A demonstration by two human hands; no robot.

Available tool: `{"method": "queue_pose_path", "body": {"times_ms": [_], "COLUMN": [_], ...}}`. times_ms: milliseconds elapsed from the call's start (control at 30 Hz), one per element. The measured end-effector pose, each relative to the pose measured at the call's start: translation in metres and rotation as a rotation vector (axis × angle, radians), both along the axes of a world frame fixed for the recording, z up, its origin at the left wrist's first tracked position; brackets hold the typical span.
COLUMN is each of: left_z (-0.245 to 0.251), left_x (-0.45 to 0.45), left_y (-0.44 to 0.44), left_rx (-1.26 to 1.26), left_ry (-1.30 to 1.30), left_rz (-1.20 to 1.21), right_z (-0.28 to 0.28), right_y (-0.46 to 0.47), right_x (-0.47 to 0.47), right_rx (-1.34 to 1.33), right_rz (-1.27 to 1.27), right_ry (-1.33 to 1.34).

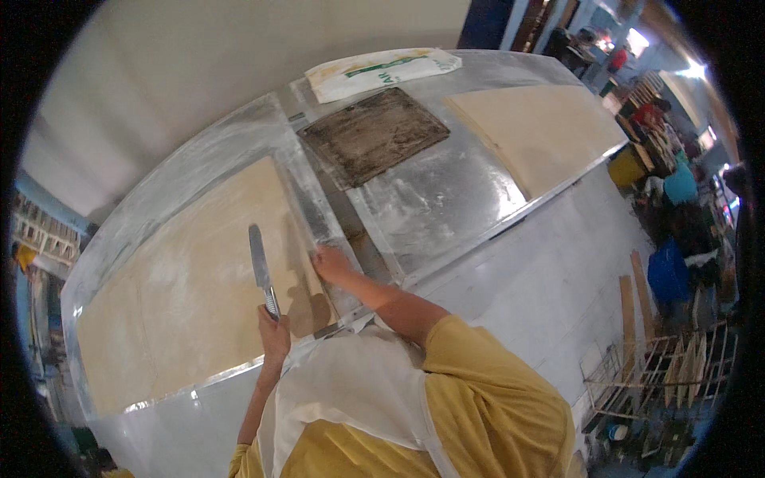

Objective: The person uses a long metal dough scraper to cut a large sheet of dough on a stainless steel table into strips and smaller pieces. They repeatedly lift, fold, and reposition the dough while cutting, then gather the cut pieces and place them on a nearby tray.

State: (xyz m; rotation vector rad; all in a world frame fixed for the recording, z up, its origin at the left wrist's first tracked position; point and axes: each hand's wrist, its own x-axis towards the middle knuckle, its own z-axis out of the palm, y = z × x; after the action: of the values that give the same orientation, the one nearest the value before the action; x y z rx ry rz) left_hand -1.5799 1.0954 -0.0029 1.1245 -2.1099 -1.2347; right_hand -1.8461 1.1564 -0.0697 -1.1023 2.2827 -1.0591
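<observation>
My left hand point(275, 337) grips the handle of a long knife point(259, 260), its metal blade pointing away from me. The blade lies over a large, pale sheet of dough point(191, 269) spread across the left metal tabletop. At the right edge of that sheet is my right hand point(332, 264), with its fingers curled. Whether they pinch the dough or only touch it is hidden by the hand itself. A shadow falls on the dough between my hands.
A dark, worn baking tray point(376, 134) lies across the gap between the tabletops. Behind it rests a printed white sack point(382, 71). Another dough sheet point(538, 128) covers the right tabletop point(430, 209). A metal rack point(663, 376) and blue container point(668, 272) stand at right.
</observation>
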Motion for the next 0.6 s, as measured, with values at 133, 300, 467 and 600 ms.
{"method": "queue_pose_path", "body": {"times_ms": [133,300,467,600], "left_z": [0.024,0.05,0.038,0.029], "left_x": [0.015,0.026,0.059,0.085], "left_y": [0.03,0.054,0.097,0.138], "left_rx": [0.014,-0.009,0.147,0.347], "left_ry": [-0.024,-0.255,-0.192,-0.012], "left_rz": [0.002,0.03,0.331,0.588], "right_z": [0.006,0.034,0.043,0.022], "right_y": [0.012,-0.009,-0.028,-0.029], "right_x": [-0.007,0.001,0.005,-0.016], "right_rx": [0.002,0.134,0.032,-0.029], "right_rz": [0.026,0.147,0.114,0.159], "right_ry": [-0.006,0.125,0.179,0.178]}}
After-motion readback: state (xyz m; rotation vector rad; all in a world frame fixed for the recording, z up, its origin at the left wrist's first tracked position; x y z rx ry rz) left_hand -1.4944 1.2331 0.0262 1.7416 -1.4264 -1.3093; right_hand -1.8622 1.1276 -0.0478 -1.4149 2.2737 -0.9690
